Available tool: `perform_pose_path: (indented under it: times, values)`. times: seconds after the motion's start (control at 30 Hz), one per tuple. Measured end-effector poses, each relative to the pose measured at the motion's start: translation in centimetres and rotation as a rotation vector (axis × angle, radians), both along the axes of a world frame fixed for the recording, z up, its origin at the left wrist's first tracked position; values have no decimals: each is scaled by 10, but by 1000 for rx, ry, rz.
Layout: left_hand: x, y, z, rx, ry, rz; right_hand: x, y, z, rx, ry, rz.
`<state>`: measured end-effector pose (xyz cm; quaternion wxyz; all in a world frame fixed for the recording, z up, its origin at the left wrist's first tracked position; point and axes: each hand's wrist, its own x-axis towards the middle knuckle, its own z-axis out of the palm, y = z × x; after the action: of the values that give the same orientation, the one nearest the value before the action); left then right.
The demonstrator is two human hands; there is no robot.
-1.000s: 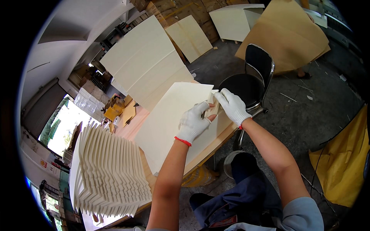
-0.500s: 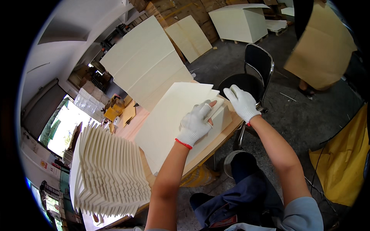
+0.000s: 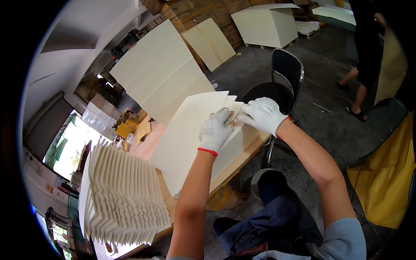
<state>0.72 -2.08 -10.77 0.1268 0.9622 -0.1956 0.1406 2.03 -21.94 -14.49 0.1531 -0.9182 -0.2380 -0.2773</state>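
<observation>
White board sheets [image 3: 182, 130] lie in a low pile on the wooden table [image 3: 260, 139], their far right corners fanned apart. My left hand [image 3: 216, 129], in a white knitted glove with a red cuff and some bare fingertips, rests on the top sheet with its fingers curled at the right edge. Close beside it, my gloved right hand [image 3: 262, 115] has its thumb and fingers pinched together at the sheets' right corner. The fingertips of both hands are partly hidden. To the left stands a tall stack of folded, zigzag-edged white boards [image 3: 125, 195].
A large creased white board [image 3: 164, 69] stands upright behind the pile. A black chair [image 3: 286, 78] is just beyond the table's right end. At far right a person [image 3: 364, 56] walks with a brown sheet [image 3: 391, 67]. A yellow cloth [image 3: 381, 177] hangs at right.
My right hand has come left and down onto the sheets' corner, its fingers closing. My left fingers have curled in more. The person with the brown sheet has moved farther right.
</observation>
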Motion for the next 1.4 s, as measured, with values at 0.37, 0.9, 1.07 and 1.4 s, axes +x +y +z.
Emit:
perform_pose_path:
  times: [0.37, 0.9, 1.07, 1.4]
  values:
    - [-13, 16, -4, -402, 288, -103, -6, 26, -8, 710, 458, -7]
    - [-17, 14, -2, -290, 199, -78, -3, 28, -17, 613, 352, -34]
    - [-20, 12, 0, -297, 204, -99, -4, 29, -17, 616, 363, -55]
    - [-13, 15, -8, -305, 130, -120, -4, 30, -19, 635, 334, -65]
